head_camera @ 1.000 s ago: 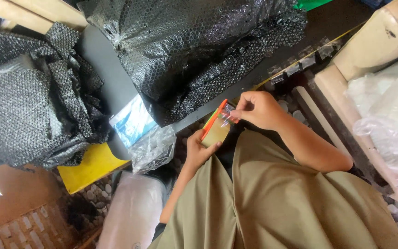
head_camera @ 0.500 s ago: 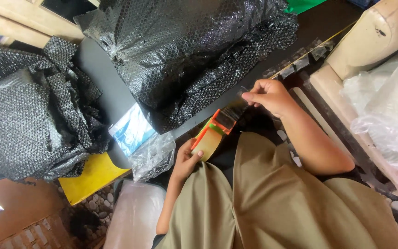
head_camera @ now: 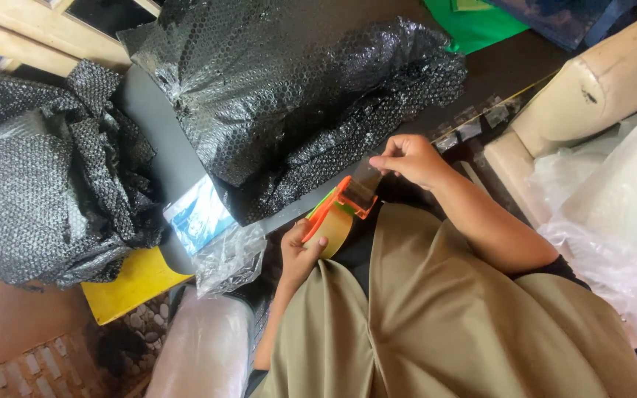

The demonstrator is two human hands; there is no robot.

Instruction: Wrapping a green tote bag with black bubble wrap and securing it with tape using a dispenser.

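The left hand [head_camera: 300,254] was closed around the orange tape dispenser [head_camera: 335,214], cradling its roll from below, just off the near edge of the dark desk [head_camera: 164,140]. The right hand [head_camera: 407,158] pinched the free end of the clear tape strip [head_camera: 366,177], drawn taut. The step looked like pulling out a length; next would call for tearing it against the cutter. The dispenser's long axis ran diagonally, its cutter end pointing up-right toward the right hand, beside the black bubble-wrapped parcel [head_camera: 296,88].

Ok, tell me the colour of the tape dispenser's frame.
Orange, with a green edge, on the tape dispenser; the head view shows it.
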